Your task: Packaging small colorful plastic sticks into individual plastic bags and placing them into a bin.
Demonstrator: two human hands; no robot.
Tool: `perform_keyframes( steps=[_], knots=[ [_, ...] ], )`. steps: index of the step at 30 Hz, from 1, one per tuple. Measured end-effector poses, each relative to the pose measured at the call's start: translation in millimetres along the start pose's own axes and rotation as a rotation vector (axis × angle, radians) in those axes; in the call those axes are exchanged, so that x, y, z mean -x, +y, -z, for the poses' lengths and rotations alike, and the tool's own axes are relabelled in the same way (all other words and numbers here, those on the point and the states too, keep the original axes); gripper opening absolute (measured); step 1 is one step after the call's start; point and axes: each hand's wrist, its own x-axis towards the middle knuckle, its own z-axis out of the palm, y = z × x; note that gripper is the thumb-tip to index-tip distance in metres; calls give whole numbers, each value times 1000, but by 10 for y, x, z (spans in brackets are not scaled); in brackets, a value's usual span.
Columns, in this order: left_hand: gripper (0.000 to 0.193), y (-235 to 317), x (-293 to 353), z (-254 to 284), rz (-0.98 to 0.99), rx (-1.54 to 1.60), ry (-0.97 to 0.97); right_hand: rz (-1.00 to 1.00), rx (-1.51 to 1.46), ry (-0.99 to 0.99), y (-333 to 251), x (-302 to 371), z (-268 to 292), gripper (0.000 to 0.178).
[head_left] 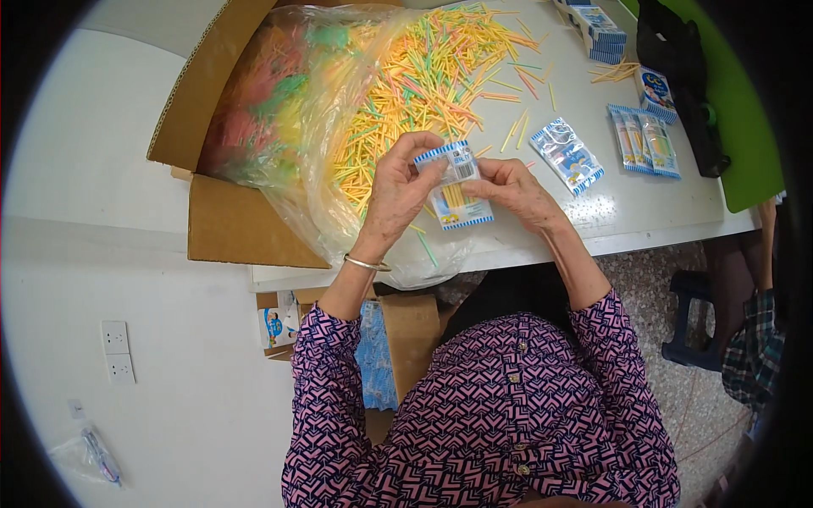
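Between my two hands, above the near edge of the table, is a small clear packet with blue-striped ends and a few yellow sticks inside. My left hand grips its upper left side, thumb on the front. Fingers of my right hand pinch its right side. Just beyond my hands lies a big heap of thin coloured sticks, mostly yellow, some pink and green. Right of my right hand, a blue-and-white packet lies flat on the table.
At left, an open cardboard box with a clear plastic bag of sticks lies on its side. Filled packets, stacked small boxes and a black bag stand right, by a green panel. Another person's plaid sleeve shows beside a stool.
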Motion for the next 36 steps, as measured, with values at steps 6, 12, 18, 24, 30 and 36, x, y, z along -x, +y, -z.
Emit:
perform_keyframes(
  steps=[6, 12, 18, 24, 30, 36],
  knots=[
    [36, -19, -47, -77, -12, 62, -99, -42, -12, -49, 56, 22, 90, 31],
    [40, -96, -37, -15, -55, -116, -102, -69, 59, -100, 37, 17, 130, 31],
    [38, -55, -80, -92, -23, -78, -125, -69, 29, -102, 80, 38, 139, 28],
    [37, -22, -97, -188, 19, -112, -110, -27, 67, -73, 15, 102, 146, 24],
    [38, 46, -129, -345, -52, -117, -107, -41, 152, 9, -19, 215, 273, 22],
    [48, 36, -151, -500, -84, -123, -179, 4, 346, 111, -315, 485, 435, 22]
  ],
)
